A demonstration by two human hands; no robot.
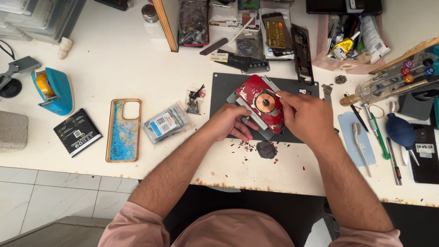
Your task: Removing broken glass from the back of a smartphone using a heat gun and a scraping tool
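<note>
A phone with a cracked red back (pixel 256 98) and a copper coil ring lies clamped in a metal holder on a dark grey mat (pixel 222 89). My left hand (pixel 228 122) rests at the holder's near left edge, fingers curled against it. My right hand (pixel 305 116) covers the phone's right side, fingertips pinching at the red back near the coil. Whether it holds a small tool is hidden. Red chips (pixel 244 147) lie scattered on the white table below the mat, beside a dark lump (pixel 266 149).
A blue-patterned phone case (pixel 124 130), a black battery (pixel 77 131), bagged parts (pixel 165 122) and a blue tape dispenser (pixel 54 90) lie to the left. Tweezers, a toothbrush (pixel 361 145), a dust blower (pixel 399 130) and screwdrivers crowd the right. Phone parts sit at the back.
</note>
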